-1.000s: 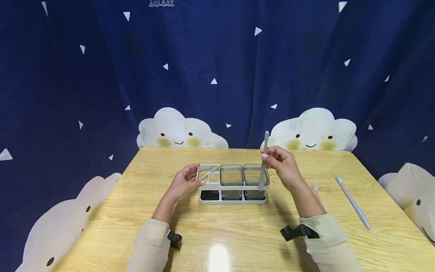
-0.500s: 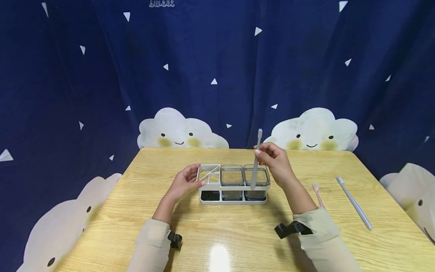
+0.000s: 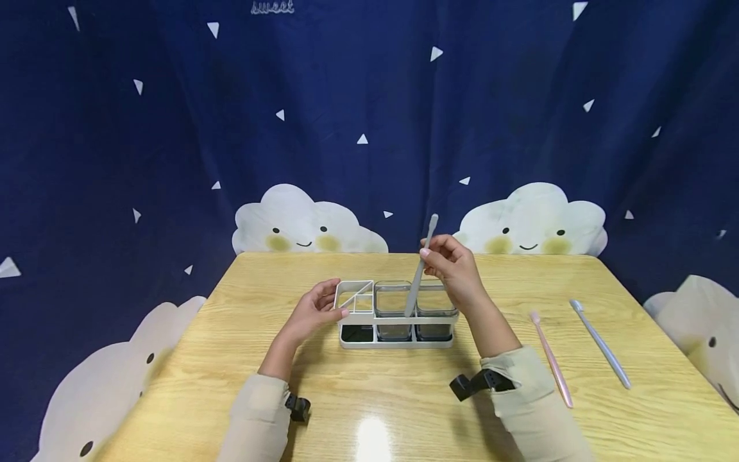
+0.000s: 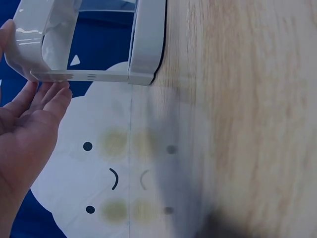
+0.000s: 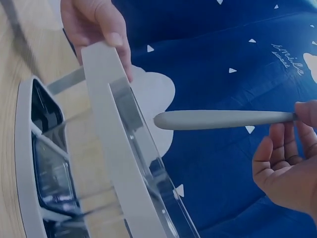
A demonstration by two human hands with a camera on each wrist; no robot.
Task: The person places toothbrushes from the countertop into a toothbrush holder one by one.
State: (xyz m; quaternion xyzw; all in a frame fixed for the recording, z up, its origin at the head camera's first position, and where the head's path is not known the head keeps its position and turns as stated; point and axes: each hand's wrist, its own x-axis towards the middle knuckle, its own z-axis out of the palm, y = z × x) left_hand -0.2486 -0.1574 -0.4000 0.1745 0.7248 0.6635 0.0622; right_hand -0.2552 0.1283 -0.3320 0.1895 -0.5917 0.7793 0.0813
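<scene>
A white toothbrush holder (image 3: pixel 358 344) stands on the table, with an open divided section at its left and two clear cups, a middle cup (image 3: pixel 394 332) and a right cup (image 3: pixel 435 332). My left hand (image 3: pixel 308 314) grips its left end, thumb on the front edge and fingers at the side. Between thumb and fingertips, my right hand (image 3: pixel 458 276) pinches a grey toothbrush (image 3: pixel 415 289) bristle end up, tilted. In the right wrist view the rounded handle end (image 5: pixel 166 120) points at the holder's upper rim, just apart from it.
On the table (image 3: pixel 242 398) at the right lie a pink toothbrush (image 3: pixel 552 362) and a blue toothbrush (image 3: pixel 603 346), side by side. A dark blue curtain (image 3: pixel 323 147) with white clouds hangs behind the table's back edge.
My right hand has carried the grey toothbrush leftward, from over the right cup to between the two cups, and the brush leans more. The left hand stays on the holder. More of the pink toothbrush shows.
</scene>
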